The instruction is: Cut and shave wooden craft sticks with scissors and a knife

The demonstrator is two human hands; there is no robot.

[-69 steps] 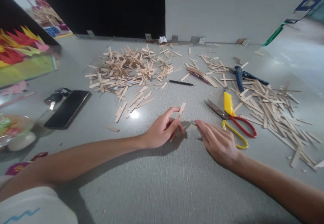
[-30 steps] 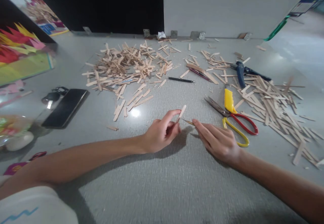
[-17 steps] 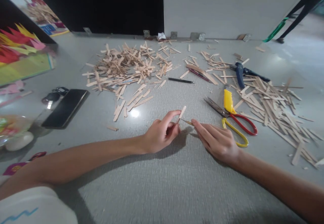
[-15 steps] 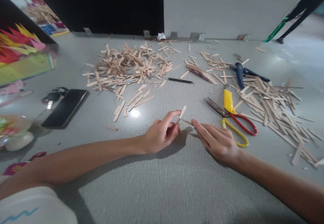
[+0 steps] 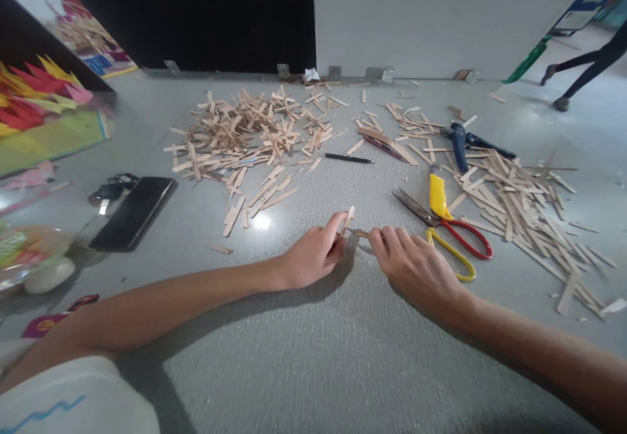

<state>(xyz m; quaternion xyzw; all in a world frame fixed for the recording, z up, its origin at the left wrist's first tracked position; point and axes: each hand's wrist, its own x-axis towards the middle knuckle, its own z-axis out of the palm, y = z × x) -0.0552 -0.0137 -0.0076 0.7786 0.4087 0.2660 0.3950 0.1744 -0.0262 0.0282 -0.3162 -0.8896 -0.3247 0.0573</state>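
Observation:
My left hand (image 5: 312, 259) pinches a wooden craft stick (image 5: 349, 214), its pale rounded end pointing up past the fingertips. Closed around a thin tool with a brassy shaft and narrow dark tip (image 5: 361, 233), my right hand (image 5: 416, 263) faces it from the right. The tip points at the stick, close to the left fingers; whether it touches is too small to tell. Most of the tool is hidden in the right hand. Just beyond that hand lie scissors (image 5: 415, 205) with one red and one yellow handle, next to a yellow-handled cutter (image 5: 439, 195).
A heap of cut craft sticks (image 5: 240, 127) lies at the back left, another pile (image 5: 526, 199) at the right with dark blue pliers (image 5: 459, 143). A black pen (image 5: 349, 158) lies between. A phone (image 5: 134, 215) rests at left. A grey-and-black panel (image 5: 392, 22) stands behind; a person's legs (image 5: 588, 61) show beyond.
The right hand has rolled over, knuckles now more upward, with the tool still in it. The left hand has turned slightly, and less of the stick shows. The view has shifted a little.

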